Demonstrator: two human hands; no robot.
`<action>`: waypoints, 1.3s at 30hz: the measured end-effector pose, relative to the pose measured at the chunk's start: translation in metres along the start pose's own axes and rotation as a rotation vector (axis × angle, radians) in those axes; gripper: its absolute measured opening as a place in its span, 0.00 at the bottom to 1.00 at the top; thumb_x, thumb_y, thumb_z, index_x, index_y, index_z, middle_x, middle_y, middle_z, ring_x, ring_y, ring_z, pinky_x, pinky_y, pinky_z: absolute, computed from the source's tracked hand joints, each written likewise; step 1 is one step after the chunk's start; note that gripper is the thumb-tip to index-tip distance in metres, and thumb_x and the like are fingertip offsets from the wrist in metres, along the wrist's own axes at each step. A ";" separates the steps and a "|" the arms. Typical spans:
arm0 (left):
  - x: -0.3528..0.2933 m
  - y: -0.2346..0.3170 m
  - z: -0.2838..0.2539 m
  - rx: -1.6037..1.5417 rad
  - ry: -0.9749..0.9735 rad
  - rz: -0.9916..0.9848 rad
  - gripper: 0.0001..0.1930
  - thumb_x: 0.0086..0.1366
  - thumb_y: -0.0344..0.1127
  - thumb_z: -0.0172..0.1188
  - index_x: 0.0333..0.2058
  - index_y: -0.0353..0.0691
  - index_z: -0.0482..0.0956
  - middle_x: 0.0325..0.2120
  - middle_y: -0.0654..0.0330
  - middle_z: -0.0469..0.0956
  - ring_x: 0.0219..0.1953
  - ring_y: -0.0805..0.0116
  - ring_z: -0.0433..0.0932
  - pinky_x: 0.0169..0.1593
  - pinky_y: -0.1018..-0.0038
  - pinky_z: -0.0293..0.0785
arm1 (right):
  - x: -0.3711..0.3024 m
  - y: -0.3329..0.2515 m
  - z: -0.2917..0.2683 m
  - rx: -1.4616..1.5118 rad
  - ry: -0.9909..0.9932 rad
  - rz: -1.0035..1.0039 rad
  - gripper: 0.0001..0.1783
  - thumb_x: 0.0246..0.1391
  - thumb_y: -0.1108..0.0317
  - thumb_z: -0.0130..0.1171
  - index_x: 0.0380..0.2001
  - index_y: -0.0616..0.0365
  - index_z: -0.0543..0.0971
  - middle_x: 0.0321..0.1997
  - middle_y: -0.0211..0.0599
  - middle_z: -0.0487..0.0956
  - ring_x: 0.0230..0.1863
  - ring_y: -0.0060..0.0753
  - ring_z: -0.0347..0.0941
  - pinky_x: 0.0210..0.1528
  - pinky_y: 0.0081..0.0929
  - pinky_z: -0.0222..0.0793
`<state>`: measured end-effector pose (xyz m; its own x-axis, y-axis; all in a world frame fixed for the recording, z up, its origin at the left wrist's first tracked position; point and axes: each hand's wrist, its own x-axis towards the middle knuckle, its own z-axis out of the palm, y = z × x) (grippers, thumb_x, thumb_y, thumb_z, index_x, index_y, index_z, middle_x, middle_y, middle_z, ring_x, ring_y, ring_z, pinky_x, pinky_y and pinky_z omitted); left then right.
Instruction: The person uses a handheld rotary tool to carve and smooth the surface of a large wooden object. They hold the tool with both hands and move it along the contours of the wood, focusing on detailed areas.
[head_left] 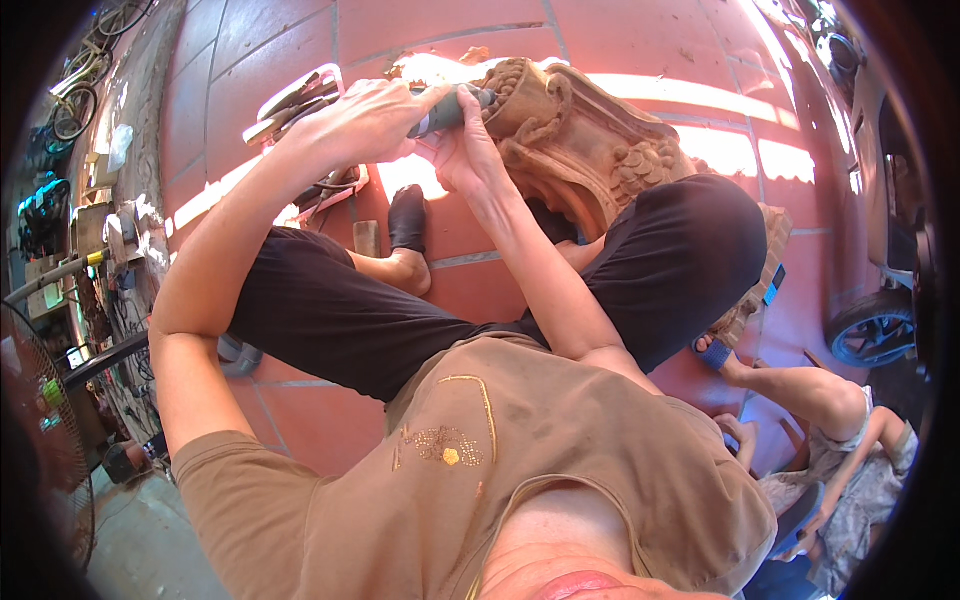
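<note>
A dark grey-green handheld power tool, which looks like a rotary grinder (437, 117), lies between my hands. My left hand (372, 118) is wrapped round its body, fingers over the top. My right hand (463, 152) grips it nearer the front, the thumb along its side. The tool's nose points right, at the carved edge of a brown wooden piece (585, 135) with scrolls and flower-like relief. Whether the bit touches the wood cannot be made out. The carving stands on the floor between my legs, partly hidden behind my right knee.
Hand tools lie in a pink-rimmed holder (300, 100) left of my hands. A small wooden block (367, 238) sits beside my dark-shod foot. Red tiles (450, 30) carry bright sun patches. Another person (835, 440) sits at lower right, below a wheel (872, 328). Clutter and a fan (45, 430) line the left.
</note>
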<state>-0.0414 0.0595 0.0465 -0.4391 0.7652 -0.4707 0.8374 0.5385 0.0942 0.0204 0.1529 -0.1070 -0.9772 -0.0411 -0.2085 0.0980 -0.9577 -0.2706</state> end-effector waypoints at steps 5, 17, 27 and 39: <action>-0.006 0.010 -0.005 0.007 -0.108 -0.121 0.40 0.51 0.30 0.57 0.64 0.47 0.53 0.33 0.40 0.73 0.38 0.46 0.74 0.43 0.58 0.67 | -0.001 0.005 0.001 0.010 -0.045 0.069 0.25 0.60 0.45 0.49 0.50 0.51 0.68 0.46 0.34 0.76 0.45 0.34 0.76 0.50 0.41 0.74; -0.006 0.008 -0.005 -0.007 -0.049 -0.058 0.38 0.51 0.31 0.56 0.63 0.45 0.56 0.34 0.41 0.74 0.36 0.46 0.74 0.42 0.59 0.68 | -0.004 -0.001 0.003 0.023 -0.041 0.016 0.26 0.60 0.47 0.51 0.52 0.53 0.66 0.49 0.36 0.75 0.48 0.37 0.76 0.53 0.40 0.73; -0.006 0.005 0.004 0.003 -0.071 -0.082 0.38 0.53 0.33 0.59 0.63 0.45 0.54 0.34 0.40 0.74 0.38 0.46 0.75 0.43 0.59 0.68 | -0.001 0.007 -0.002 0.009 -0.031 0.068 0.24 0.60 0.45 0.49 0.49 0.50 0.68 0.46 0.33 0.76 0.44 0.33 0.76 0.49 0.39 0.74; -0.004 0.010 -0.003 0.007 -0.062 -0.079 0.38 0.54 0.34 0.59 0.64 0.46 0.54 0.34 0.40 0.74 0.38 0.46 0.75 0.43 0.59 0.69 | -0.003 0.000 0.000 0.032 -0.050 0.022 0.23 0.60 0.48 0.51 0.50 0.52 0.67 0.45 0.34 0.76 0.43 0.33 0.77 0.47 0.38 0.77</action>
<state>-0.0327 0.0629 0.0517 -0.4827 0.6970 -0.5302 0.8034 0.5935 0.0489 0.0236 0.1532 -0.1059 -0.9831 -0.0757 -0.1666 0.1143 -0.9650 -0.2362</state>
